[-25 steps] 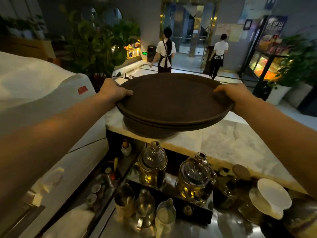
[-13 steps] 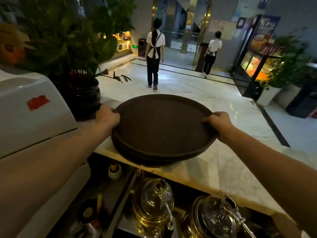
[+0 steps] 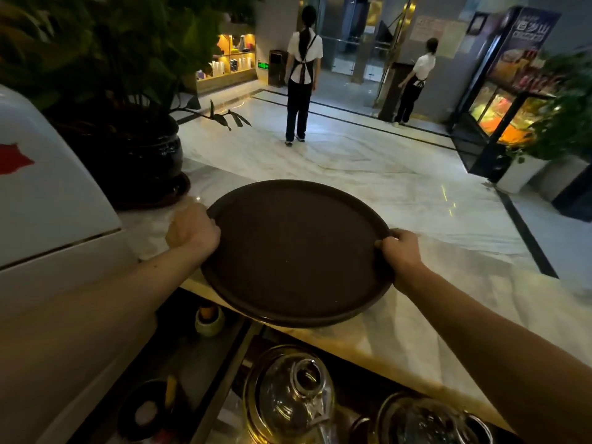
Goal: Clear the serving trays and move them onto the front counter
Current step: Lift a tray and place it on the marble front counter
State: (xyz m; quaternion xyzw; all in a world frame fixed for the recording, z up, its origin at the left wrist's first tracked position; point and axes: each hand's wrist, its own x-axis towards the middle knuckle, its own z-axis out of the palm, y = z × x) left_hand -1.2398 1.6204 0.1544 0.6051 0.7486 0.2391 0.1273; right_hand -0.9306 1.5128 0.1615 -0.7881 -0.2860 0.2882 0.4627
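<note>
A stack of round dark brown serving trays (image 3: pixel 298 251) is in the middle of the view, over the marble front counter (image 3: pixel 416 322). The top tray is bare. My left hand (image 3: pixel 190 230) grips the stack's left rim and my right hand (image 3: pixel 400 251) grips its right rim. The near edge of the stack overhangs the counter's front edge; whether the stack rests on the marble or hovers just above it I cannot tell.
A large potted plant (image 3: pixel 134 161) stands on the counter just left of the trays. A white machine (image 3: pixel 48 203) fills the left side. Glass teapots (image 3: pixel 288 395) and a small cup (image 3: pixel 209 318) sit on the lower shelf. Two people (image 3: pixel 302 75) stand on the floor beyond.
Both hands have carried the tray stack forward and lower over the marble counter, and my view has moved in toward the counter. The grip on both rims is the same.
</note>
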